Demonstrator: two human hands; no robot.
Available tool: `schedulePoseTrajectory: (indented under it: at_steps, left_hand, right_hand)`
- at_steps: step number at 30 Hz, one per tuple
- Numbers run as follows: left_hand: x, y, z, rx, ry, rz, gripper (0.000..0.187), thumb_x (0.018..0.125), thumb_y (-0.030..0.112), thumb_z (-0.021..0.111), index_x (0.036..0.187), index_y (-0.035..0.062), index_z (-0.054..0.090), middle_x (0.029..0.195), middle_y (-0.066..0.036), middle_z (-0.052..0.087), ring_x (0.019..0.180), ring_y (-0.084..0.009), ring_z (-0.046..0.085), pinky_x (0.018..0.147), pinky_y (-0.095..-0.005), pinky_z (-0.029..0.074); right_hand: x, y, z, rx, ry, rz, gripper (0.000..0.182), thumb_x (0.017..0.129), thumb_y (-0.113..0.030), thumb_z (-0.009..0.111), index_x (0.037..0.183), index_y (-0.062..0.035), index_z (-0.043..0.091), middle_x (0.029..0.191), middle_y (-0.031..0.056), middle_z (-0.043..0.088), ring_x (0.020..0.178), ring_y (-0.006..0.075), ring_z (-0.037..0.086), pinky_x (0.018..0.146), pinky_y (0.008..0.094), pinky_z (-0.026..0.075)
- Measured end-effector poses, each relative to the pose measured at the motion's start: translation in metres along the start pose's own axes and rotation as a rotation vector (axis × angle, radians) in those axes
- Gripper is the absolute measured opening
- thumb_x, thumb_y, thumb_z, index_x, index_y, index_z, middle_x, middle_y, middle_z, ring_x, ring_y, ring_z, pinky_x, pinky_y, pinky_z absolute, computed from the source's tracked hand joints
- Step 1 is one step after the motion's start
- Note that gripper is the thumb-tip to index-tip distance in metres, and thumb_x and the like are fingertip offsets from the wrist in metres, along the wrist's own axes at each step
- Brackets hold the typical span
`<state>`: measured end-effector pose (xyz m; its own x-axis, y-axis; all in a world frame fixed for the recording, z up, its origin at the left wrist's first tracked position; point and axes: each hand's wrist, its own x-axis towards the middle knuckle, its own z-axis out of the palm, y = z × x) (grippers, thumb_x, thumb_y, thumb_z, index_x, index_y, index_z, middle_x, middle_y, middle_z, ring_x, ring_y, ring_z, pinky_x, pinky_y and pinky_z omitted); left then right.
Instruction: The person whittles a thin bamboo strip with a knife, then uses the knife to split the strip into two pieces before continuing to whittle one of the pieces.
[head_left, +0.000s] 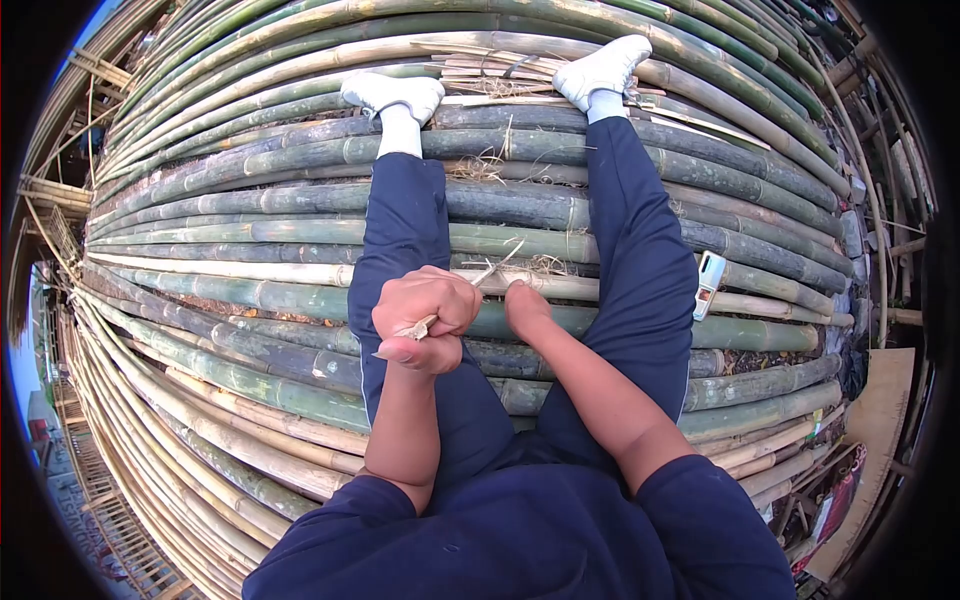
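My left hand (428, 312) is closed in a fist in front of my left thigh. A thin pale strip (497, 264), apparently bamboo, runs out of its far side, and a frayed end (420, 327) pokes out by the thumb. My right hand (524, 308) is close beside it on the right, fingers curled and turned away from me. Whatever that hand holds, if anything, is hidden behind it. Beyond both hands, loose shavings (545, 265) lie on a pale bamboo pole (560, 287) between my legs.
Long green and tan bamboo poles (270, 232) lie side by side beneath me. Split strips (495, 72) and fibres rest between my white shoes (605, 72). To the right of my right leg is a phone-like object (709, 284). A brown flat board (875, 440) stands at the right edge.
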<state>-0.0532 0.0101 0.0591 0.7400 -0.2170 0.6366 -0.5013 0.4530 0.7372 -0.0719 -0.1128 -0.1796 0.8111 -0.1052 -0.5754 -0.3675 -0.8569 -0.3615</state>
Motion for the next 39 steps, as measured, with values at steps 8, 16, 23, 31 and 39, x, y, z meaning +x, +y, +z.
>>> schedulePoseTrajectory:
  at_steps: [8,16,23,31,39]
  left_hand:
    - [-0.004,-0.005,-0.012,-0.098,0.048,0.002,0.077,0.094,0.077,0.026,0.056,0.0091,0.025,0.046,0.003,0.025,0.036,-0.0087,0.022,0.033,-0.0244,0.020]
    - [-0.004,-0.004,-0.009,-0.109,0.038,-0.004,0.077,0.094,0.076,0.025,0.057,0.0089,0.025,0.046,0.003,0.024,0.036,-0.0087,0.021,0.033,-0.0243,0.020]
    - [-0.007,-0.002,-0.012,-0.116,0.011,-0.003,0.077,0.097,0.074,0.021,0.056,0.0083,0.025,0.046,0.002,0.025,0.035,-0.0099,0.023,0.033,-0.0250,0.021]
    - [-0.013,0.007,-0.003,-0.038,0.062,0.000,0.077,0.099,0.072,0.016,0.056,0.0090,0.025,0.045,0.001,0.026,0.035,-0.0106,0.024,0.034,-0.0255,0.021]
    - [-0.004,0.020,-0.011,-0.031,0.077,-0.028,0.069,0.097,0.075,0.018,0.061,0.0155,0.022,0.043,0.001,0.023,0.034,-0.0099,0.017,0.031,-0.0278,0.022]
  right_hand:
    - [-0.004,0.004,-0.013,0.020,-0.044,0.048,0.029,0.091,-0.007,0.056,0.117,0.0051,0.059,0.116,0.0252,0.068,0.109,0.0373,0.067,0.091,0.0426,0.055]
    - [0.002,0.009,-0.015,0.008,-0.086,0.170,0.030,0.091,-0.005,0.056,0.119,0.0051,0.059,0.119,0.0252,0.067,0.112,0.0374,0.066,0.092,0.0427,0.055]
    - [0.008,0.020,-0.004,0.074,-0.043,0.139,0.029,0.092,-0.004,0.054,0.118,0.0055,0.060,0.120,0.0266,0.066,0.113,0.0385,0.065,0.094,0.0435,0.054]
    - [0.019,0.037,0.018,0.167,-0.013,0.153,0.036,0.100,-0.015,0.036,0.123,0.0032,0.057,0.121,0.0270,0.065,0.113,0.0421,0.064,0.096,0.0475,0.052]
    - [-0.004,0.020,-0.016,0.140,-0.069,0.138,0.031,0.095,-0.008,0.048,0.122,0.0050,0.056,0.120,0.0273,0.065,0.114,0.0394,0.064,0.096,0.0442,0.053]
